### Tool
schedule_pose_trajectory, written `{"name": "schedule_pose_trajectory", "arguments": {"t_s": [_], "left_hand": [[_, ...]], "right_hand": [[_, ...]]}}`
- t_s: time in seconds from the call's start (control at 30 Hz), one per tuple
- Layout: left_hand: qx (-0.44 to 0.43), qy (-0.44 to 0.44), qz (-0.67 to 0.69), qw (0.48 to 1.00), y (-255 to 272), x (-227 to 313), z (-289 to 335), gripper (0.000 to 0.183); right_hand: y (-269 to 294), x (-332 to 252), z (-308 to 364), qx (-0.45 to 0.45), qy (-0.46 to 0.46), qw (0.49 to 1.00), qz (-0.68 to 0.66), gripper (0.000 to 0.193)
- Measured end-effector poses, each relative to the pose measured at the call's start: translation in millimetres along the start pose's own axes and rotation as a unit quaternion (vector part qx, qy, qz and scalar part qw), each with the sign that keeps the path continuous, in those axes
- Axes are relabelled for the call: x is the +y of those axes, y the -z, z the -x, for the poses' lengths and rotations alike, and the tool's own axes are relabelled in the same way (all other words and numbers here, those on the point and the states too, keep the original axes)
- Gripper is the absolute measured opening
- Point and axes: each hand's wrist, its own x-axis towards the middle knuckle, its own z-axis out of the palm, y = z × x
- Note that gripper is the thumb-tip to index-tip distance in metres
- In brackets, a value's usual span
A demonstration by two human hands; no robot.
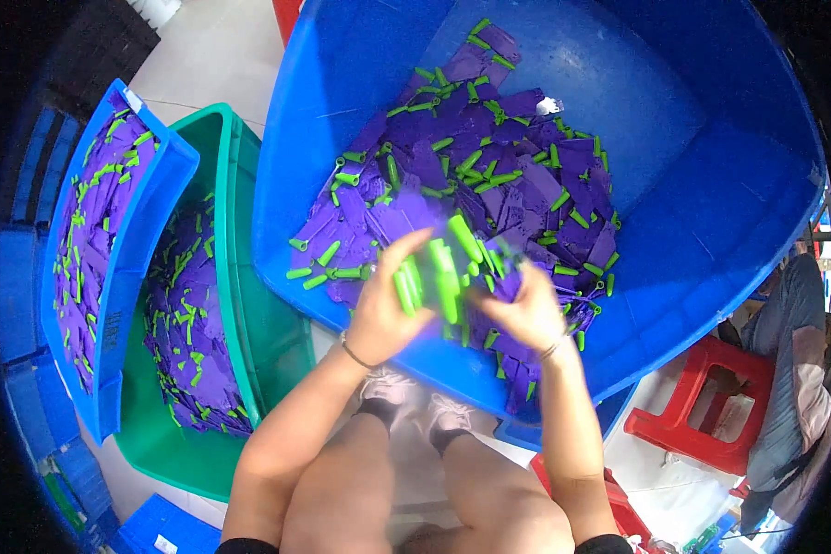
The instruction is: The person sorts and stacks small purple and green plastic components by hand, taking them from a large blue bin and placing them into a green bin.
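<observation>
Over the near part of a large blue bin [342, 102], both my hands are raised around a bunch of green-handled purple pieces [445, 282]. The pieces have flat purple blades and short, round green handles; motion blurs them. My left hand [390, 291] is curled round the bunch from the left, its thumb and fingers against the green handles. On the other side, my right hand [529, 309] is closed on the bunch, with its fingertips blurred and partly hidden. Below them lies a loose heap of the same purple pieces [517, 203], handles pointing every way.
At the left stands a green bin [235, 277] holding more such pieces. A tilted blue crate [148, 198] full of them rests at its far-left side. To the right are a red stool [711, 406] and another person's grey-clad leg [785, 360]. My feet are beside the blue bin.
</observation>
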Motion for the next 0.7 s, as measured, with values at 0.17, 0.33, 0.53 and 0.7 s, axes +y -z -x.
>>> {"name": "schedule_pose_trajectory", "arguments": {"t_s": [0.17, 0.33, 0.53, 0.7], "left_hand": [[0.092, -0.084, -0.006, 0.992, 6.4, 8.3, -9.4, 0.084], [0.087, -0.083, 0.072, 0.99, 9.6, -7.9, -8.2, 0.093], [0.092, 0.099, 0.32, 0.938, 8.1, 14.0, -15.2, 0.094], [0.108, 0.028, 0.241, 0.964, -7.5, 14.9, -5.6, 0.094]], "right_hand": [[13.4, 31.1, -12.6, 0.088, 0.122, 0.907, 0.393, 0.041], [12.1, 65.0, -22.3, 0.111, 0.143, 0.858, 0.48, 0.025], [21.0, -10.1, -4.4, 0.16, -0.093, 0.976, -0.119, 0.016], [-37.2, -51.0, 1.1, 0.077, -0.103, 0.956, -0.263, 0.02]]}}
